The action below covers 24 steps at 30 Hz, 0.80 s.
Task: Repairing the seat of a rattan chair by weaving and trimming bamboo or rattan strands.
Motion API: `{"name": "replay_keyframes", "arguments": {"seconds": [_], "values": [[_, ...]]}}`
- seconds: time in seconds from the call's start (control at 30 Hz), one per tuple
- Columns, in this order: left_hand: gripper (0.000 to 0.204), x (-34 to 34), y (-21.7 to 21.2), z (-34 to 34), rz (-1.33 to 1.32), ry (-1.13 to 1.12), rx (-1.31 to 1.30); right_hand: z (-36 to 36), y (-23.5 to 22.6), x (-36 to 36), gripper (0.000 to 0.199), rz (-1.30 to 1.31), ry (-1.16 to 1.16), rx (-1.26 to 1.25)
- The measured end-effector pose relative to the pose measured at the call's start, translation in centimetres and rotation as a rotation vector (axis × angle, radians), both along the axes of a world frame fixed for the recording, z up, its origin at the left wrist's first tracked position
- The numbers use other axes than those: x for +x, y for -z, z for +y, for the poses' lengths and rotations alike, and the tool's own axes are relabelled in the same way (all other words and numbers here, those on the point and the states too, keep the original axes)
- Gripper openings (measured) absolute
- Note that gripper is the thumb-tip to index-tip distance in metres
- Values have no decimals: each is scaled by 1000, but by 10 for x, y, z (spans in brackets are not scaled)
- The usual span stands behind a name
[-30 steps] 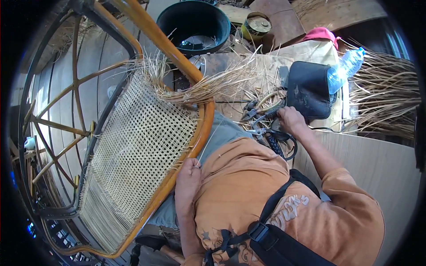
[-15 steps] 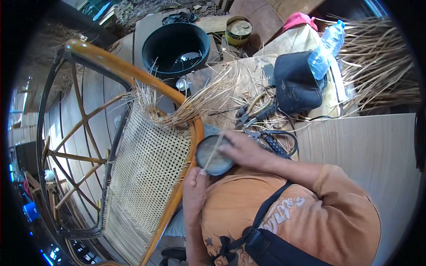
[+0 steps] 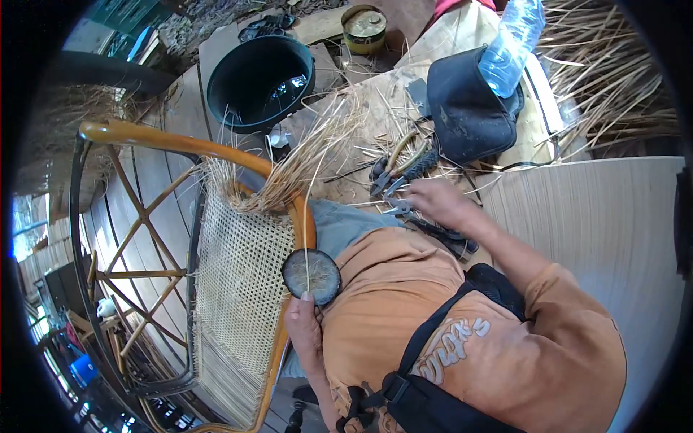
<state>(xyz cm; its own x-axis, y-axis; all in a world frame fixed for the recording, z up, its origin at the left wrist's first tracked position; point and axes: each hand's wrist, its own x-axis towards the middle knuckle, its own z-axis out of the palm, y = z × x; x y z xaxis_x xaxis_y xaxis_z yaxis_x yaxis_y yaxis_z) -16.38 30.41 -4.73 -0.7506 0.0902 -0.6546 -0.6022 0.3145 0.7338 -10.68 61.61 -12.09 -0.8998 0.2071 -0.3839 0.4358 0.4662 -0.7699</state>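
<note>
My left hand (image 3: 304, 321) is closed, its thumb pressing the end of a pale cane strand (image 3: 308, 238). The strand crosses a round, shallow dark dish (image 3: 326, 274), which sits against my belly beside the chair frame (image 3: 303, 220). Whether the left hand also grips the dish is hidden. My right hand (image 3: 439, 202) is over the bench edge, right beside pliers (image 3: 398, 205); motion smears its fingers. The chair's woven cane panel (image 3: 245, 267) lies to my left, with a bundle of loose cane ends (image 3: 278, 191) spilling over its top rail.
A dark basin (image 3: 261, 83) with water stands at the far left, beside a round tin (image 3: 363, 29). On the bench are a black pouch (image 3: 473, 108), a plastic bottle (image 3: 511, 54), more hand tools (image 3: 404, 162) and cane scraps. Loose cane (image 3: 613, 79) is piled far right.
My right hand has left the dish and moved right, up to the tools. The dish and left hand sit further left and lower in view, and the strand now stretches upward.
</note>
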Motion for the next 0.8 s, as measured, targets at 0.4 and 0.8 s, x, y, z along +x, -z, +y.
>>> {"name": "replay_keyframes", "arguments": {"seconds": [0.4,0.8], "values": [[26,6,28,-8,-94,22,0,43,58,47,12,25,19,696],[17,4,31,-5,-176,-29,75,5,36,37,17,268,160,388]]}}
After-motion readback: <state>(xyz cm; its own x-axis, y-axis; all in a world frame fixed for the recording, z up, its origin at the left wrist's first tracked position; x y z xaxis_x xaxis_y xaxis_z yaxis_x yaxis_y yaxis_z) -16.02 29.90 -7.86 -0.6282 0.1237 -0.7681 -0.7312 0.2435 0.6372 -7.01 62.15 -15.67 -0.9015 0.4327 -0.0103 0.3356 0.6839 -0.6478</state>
